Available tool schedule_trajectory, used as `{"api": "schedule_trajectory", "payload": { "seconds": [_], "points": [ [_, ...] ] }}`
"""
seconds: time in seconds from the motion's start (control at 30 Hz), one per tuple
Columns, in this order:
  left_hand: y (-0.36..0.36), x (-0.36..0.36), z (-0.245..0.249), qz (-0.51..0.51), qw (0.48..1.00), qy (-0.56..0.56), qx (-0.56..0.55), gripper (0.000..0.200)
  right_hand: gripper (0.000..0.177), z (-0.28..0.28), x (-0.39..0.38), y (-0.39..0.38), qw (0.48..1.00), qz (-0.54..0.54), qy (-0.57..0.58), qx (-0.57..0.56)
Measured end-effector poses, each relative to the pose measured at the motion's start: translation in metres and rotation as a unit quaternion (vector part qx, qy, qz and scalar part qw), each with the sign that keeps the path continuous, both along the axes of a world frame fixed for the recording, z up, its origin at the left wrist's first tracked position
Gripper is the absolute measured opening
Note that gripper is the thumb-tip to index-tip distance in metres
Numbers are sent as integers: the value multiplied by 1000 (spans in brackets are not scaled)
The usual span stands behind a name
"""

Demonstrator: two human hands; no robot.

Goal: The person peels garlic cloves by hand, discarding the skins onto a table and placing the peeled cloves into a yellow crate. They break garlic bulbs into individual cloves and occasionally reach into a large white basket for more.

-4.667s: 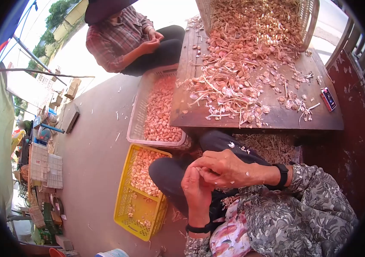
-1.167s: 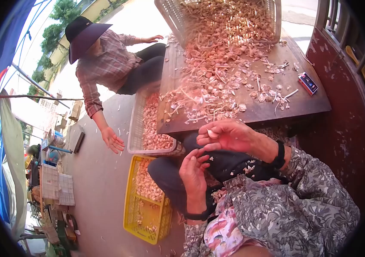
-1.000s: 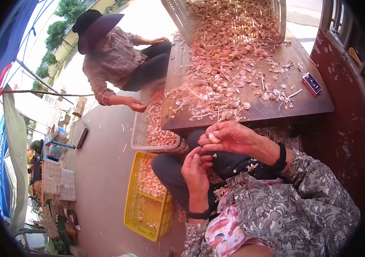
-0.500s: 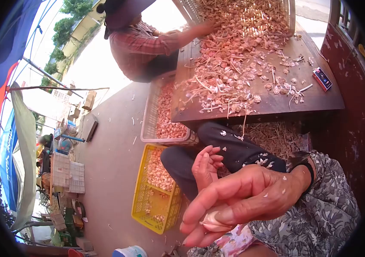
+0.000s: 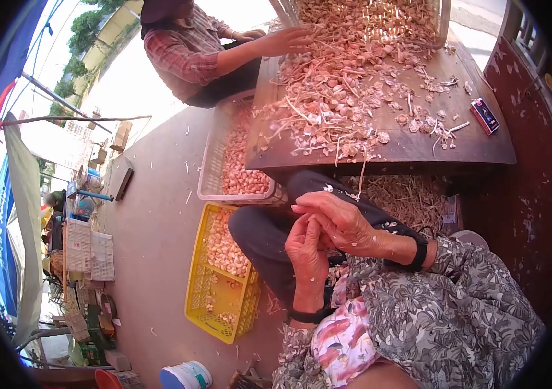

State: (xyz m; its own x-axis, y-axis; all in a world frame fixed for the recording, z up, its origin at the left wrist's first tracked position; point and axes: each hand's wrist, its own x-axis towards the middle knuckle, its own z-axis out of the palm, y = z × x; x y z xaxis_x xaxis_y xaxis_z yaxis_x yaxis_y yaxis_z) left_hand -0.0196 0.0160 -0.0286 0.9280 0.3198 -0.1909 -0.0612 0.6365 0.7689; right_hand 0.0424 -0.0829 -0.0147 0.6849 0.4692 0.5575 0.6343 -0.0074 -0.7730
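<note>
My hands meet above my lap, fingers bent and pressed together. My left hand (image 5: 308, 256) points up with its thumb and fingertips against my right hand (image 5: 347, 223), which curls over it from the right. Anything between the fingertips is hidden. Ahead, a wooden table (image 5: 483, 146) bears a heap of garlic bulbs, cloves and dry stalks (image 5: 334, 97). Left of my knees, a yellow basket (image 5: 224, 332) contains pale cloves (image 5: 226, 245). Beyond it stands a whitish crate (image 5: 210, 165) of pinkish cloves (image 5: 243, 172).
A person in a plaid shirt (image 5: 185, 55) sits at the table's far left, one hand (image 5: 285, 40) by the heap. A small dark box (image 5: 484, 117) lies at the table's right. Dry stalks (image 5: 405, 198) lie beneath the table. A white bucket (image 5: 186, 376) stands at lower left.
My right hand has drawn back from close to the camera, where it held a clove, and now meets my left hand. The view has shifted slightly. The other person's hand has moved left from the heap.
</note>
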Motion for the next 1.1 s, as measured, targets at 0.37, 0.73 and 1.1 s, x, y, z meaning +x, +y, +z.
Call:
{"api": "schedule_trajectory", "payload": {
  "seconds": [0.37, 0.73, 1.1],
  "points": [
    [2, -6, -11, -17, 995, 27, 95, 20, 12, 2, 15, -26, 985, 42, 81, -145],
    [2, -10, -9, -49, 983, 37, 172, 22, 20, -4, 14, -31, 921, 118, 371, -38],
    [-1, -8, -11, -39, 985, 38, 167, 18, 20, -12, 7, -30, 929, 106, 355, -18]
  ]
}}
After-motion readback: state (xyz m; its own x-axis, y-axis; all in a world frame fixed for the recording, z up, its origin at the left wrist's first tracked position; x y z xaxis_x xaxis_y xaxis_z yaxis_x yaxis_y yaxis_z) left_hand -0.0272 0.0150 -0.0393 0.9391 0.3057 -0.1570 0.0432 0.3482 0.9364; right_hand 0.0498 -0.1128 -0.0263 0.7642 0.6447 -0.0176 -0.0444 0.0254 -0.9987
